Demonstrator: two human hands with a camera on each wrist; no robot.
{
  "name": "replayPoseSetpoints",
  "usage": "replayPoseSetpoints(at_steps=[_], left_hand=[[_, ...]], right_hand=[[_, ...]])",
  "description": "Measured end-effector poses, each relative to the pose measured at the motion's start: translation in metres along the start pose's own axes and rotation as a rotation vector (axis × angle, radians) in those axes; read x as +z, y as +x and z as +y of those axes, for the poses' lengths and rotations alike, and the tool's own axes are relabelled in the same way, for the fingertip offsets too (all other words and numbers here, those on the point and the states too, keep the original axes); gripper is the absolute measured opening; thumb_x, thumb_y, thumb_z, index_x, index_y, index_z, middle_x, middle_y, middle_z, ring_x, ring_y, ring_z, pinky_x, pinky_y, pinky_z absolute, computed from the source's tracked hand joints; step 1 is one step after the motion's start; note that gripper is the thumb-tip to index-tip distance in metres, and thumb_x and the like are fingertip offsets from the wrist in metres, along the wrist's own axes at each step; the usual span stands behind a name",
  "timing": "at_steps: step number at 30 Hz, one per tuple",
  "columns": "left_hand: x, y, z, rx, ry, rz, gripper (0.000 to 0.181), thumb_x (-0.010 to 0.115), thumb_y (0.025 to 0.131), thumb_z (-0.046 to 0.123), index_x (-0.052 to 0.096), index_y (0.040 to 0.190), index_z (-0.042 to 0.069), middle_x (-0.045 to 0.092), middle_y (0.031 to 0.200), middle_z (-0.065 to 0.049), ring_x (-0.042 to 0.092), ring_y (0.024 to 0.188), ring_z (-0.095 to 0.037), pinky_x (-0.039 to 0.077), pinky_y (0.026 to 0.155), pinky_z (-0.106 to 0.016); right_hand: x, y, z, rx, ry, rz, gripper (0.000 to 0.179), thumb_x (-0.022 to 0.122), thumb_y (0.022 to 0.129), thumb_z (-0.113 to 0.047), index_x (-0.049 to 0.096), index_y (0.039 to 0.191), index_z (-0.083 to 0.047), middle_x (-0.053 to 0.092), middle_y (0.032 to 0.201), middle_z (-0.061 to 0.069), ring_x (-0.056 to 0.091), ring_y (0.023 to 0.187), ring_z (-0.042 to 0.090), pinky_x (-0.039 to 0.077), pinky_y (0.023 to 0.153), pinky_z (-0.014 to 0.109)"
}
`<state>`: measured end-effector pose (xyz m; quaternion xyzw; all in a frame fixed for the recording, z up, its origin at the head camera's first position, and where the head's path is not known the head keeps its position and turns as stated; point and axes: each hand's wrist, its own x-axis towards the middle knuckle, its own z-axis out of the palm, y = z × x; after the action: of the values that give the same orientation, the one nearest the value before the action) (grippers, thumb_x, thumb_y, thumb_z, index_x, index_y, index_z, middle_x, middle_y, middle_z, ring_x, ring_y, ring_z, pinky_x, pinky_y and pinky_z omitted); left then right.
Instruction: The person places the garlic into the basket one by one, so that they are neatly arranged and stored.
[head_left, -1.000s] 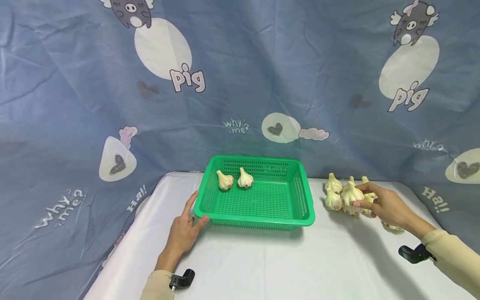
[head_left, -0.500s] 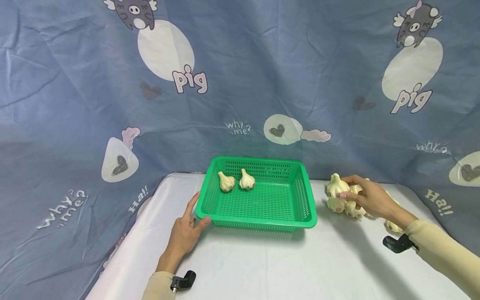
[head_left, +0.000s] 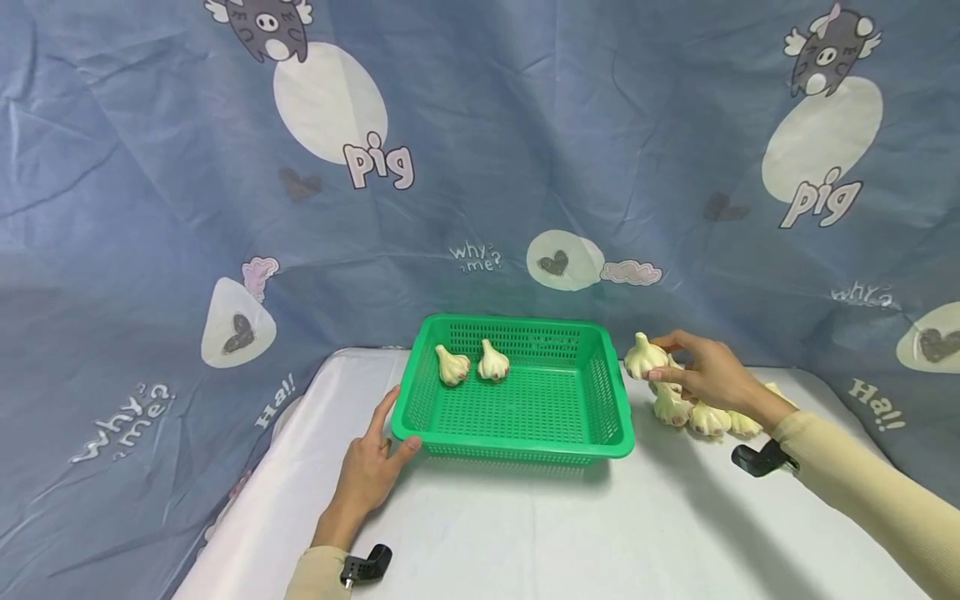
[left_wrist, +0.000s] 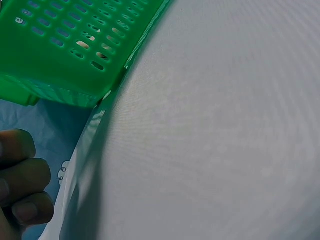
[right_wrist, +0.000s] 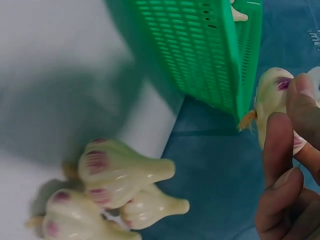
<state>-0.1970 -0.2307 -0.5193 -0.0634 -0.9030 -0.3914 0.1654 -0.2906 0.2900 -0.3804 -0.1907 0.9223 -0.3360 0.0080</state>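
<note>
My right hand [head_left: 708, 375] pinches a garlic bulb [head_left: 646, 357] between thumb and fingers, stem up, just off the right rim of the green plastic basket [head_left: 517, 451]. In the right wrist view, the held garlic bulb [right_wrist: 270, 92] shows purple streaks and a tuft of root. Near the basket's front left corner lies my left hand [head_left: 367, 471], thumb and index finger spread and touching the rim. In the left wrist view its other fingers [left_wrist: 27, 175] bend loosely below the basket. Inside the basket, two garlic bulbs [head_left: 492, 362] rest toward the back left.
Several more garlic bulbs [head_left: 708, 420] stand grouped on the white table [head_left: 540, 525] to the right of the basket, partly behind my right hand and wrist. A blue printed cloth [head_left: 450, 208] hangs behind the table and at its sides.
My right hand has carried the garlic bulb left, from over the group to beside the basket's right rim. The left hand has stayed at the basket corner.
</note>
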Motion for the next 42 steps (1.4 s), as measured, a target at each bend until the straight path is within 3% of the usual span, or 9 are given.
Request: replayPoseSetpoints(at_steps=[5,13,21,26,29,32,36,39,42], left_hand=[[0.0,-0.001,-0.001,-0.003,-0.005,-0.005,0.087,0.073,0.096,0.051,0.028,0.169,0.036,0.027,0.045,0.022,0.016,0.041,0.006,0.019,0.042,-0.021],[0.001,0.0,0.0,0.004,-0.003,-0.007,0.088,0.072,0.095,0.054,0.029,0.169,0.034,0.028,0.046,0.022,0.016,0.042,0.007,0.019,0.042,-0.02],[0.001,0.001,0.002,0.011,-0.002,-0.008,0.088,0.071,0.096,0.056,0.029,0.169,0.033,0.028,0.047,0.022,0.016,0.042,0.007,0.019,0.042,-0.02],[0.0,0.003,0.002,0.011,0.002,-0.007,0.088,0.07,0.096,0.061,0.028,0.169,0.036,0.028,0.047,0.022,0.017,0.042,0.007,0.019,0.043,-0.02],[0.0,0.004,0.001,0.017,0.0,-0.001,0.088,0.069,0.096,0.062,0.029,0.169,0.035,0.028,0.047,0.022,0.017,0.042,0.007,0.019,0.043,-0.021],[0.0,0.005,-0.001,0.016,0.0,-0.003,0.088,0.069,0.096,0.062,0.029,0.169,0.034,0.028,0.047,0.021,0.017,0.042,0.007,0.019,0.043,-0.021],[0.0,0.004,-0.001,0.001,0.004,-0.008,0.088,0.069,0.096,0.061,0.028,0.169,0.037,0.027,0.047,0.022,0.017,0.042,0.007,0.019,0.043,-0.02],[0.0,0.002,-0.001,-0.009,0.001,-0.008,0.088,0.07,0.095,0.06,0.027,0.169,0.039,0.027,0.047,0.022,0.017,0.042,0.006,0.018,0.043,-0.02],[-0.001,0.0,-0.001,-0.013,-0.001,-0.012,0.088,0.071,0.095,0.059,0.027,0.169,0.039,0.027,0.047,0.022,0.017,0.042,0.006,0.019,0.042,-0.02]], right_hand=[[0.006,0.016,-0.004,0.017,0.021,-0.005,0.05,0.083,0.094,-0.037,0.067,0.135,-0.013,0.071,0.127,0.019,0.065,0.056,0.021,0.051,0.046,0.036],[0.018,0.035,-0.01,0.0,-0.013,0.002,0.051,0.084,0.092,-0.043,0.071,0.131,-0.014,0.074,0.127,0.015,0.077,0.086,0.02,0.056,0.066,0.032],[0.029,0.058,-0.026,-0.027,0.017,-0.03,0.053,0.087,0.091,-0.035,0.07,0.132,-0.007,0.073,0.128,0.018,0.074,0.076,0.015,0.057,0.057,0.034],[0.036,0.076,-0.035,-0.081,-0.003,-0.022,0.047,0.09,0.088,-0.029,0.073,0.125,-0.005,0.075,0.124,0.018,0.076,0.084,0.022,0.058,0.055,0.033],[0.041,0.086,-0.039,-0.099,-0.002,-0.027,0.045,0.091,0.087,-0.026,0.074,0.122,-0.004,0.076,0.121,0.018,0.077,0.079,0.033,0.058,0.054,0.034],[0.047,0.096,-0.042,-0.117,-0.029,-0.024,0.042,0.091,0.087,-0.027,0.075,0.12,-0.004,0.078,0.117,0.017,0.077,0.083,0.036,0.059,0.061,0.034],[0.058,0.108,-0.043,-0.108,-0.045,-0.035,0.042,0.09,0.088,-0.028,0.076,0.119,-0.004,0.078,0.116,0.019,0.075,0.097,0.037,0.059,0.067,0.033],[0.068,0.115,-0.043,-0.082,-0.029,-0.076,0.043,0.088,0.09,-0.027,0.075,0.122,-0.002,0.076,0.12,0.022,0.074,0.101,0.041,0.06,0.063,0.034],[0.079,0.123,-0.045,-0.06,-0.045,-0.113,0.046,0.088,0.09,-0.029,0.074,0.124,-0.001,0.075,0.123,0.021,0.071,0.112,0.041,0.061,0.067,0.034]])
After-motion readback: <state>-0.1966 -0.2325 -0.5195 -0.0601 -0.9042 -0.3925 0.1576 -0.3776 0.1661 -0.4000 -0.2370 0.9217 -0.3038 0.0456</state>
